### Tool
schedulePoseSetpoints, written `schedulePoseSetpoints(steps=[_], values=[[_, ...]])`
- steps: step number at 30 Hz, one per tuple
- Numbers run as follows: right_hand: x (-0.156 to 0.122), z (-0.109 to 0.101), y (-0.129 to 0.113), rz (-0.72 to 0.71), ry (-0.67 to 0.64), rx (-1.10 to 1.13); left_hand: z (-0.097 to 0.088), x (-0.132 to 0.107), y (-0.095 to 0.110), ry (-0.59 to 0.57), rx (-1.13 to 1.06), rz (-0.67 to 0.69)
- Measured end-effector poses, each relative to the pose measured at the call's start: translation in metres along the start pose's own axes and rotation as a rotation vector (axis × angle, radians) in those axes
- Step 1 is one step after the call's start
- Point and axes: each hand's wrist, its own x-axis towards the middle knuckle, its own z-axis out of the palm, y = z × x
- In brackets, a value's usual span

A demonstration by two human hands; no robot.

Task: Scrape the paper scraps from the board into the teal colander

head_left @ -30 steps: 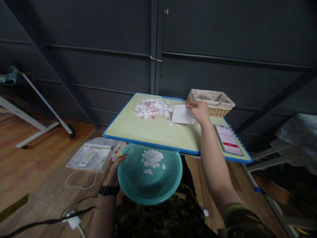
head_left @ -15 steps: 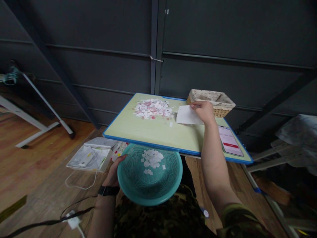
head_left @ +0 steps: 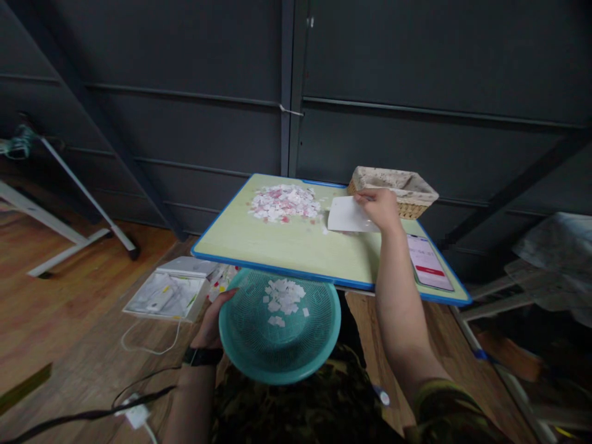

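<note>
A teal round plastic colander (head_left: 296,336), finely perforated and wide-rimmed, sits just below the near edge of the table, above the person's lap. The left hand (head_left: 211,324) grips its left rim, thumb over the edge, the other fingers mostly hidden. A broad, low heap of small white and pink paper scraps (head_left: 284,203) covers the table's far left part. To its right is a thin white rectangular card (head_left: 346,214), smooth and blank-looking; the right hand (head_left: 380,206) pinches its upper right side, fingers closed together. A smaller cluster of white paper squares (head_left: 283,294) lies inside the colander, a few pieces apart from the rest.

Behind stands a dark grey panelled wall (head_left: 185,49) with horizontal rails, above a brown wooden floor (head_left: 111,259). The table (head_left: 272,240) has a pale yellow-green top edged in blue. Near its far right corner stands a cloth-lined wicker basket (head_left: 407,209); nearer lies a lit smartphone (head_left: 428,262).
</note>
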Motion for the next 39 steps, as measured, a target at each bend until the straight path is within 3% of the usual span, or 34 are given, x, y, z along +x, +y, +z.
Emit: schedulePoseSetpoints(steps=[13, 18, 21, 28, 33, 39], values=[[0.001, 0.007, -0.003, -0.056, -0.052, 0.155, -0.001, 0.001, -0.003, 0.005, -0.013, 0.012], [0.001, 0.007, -0.004, -0.063, -0.138, 0.261, -0.002, 0.002, -0.004, 0.001, -0.005, -0.013], [0.001, 0.006, -0.003, -0.033, -0.095, 0.315, -0.001, 0.002, -0.003, 0.017, -0.009, 0.007], [0.001, 0.011, -0.008, -0.065, -0.186, 0.348, -0.003, 0.003, -0.004, -0.012, -0.006, -0.01], [0.001, 0.012, -0.012, -0.057, -0.131, 0.37, -0.004, 0.004, -0.005, -0.042, 0.016, -0.017], [-0.002, 0.015, -0.017, -0.093, -0.179, 0.337, -0.003, 0.004, -0.004, -0.014, 0.016, -0.008]])
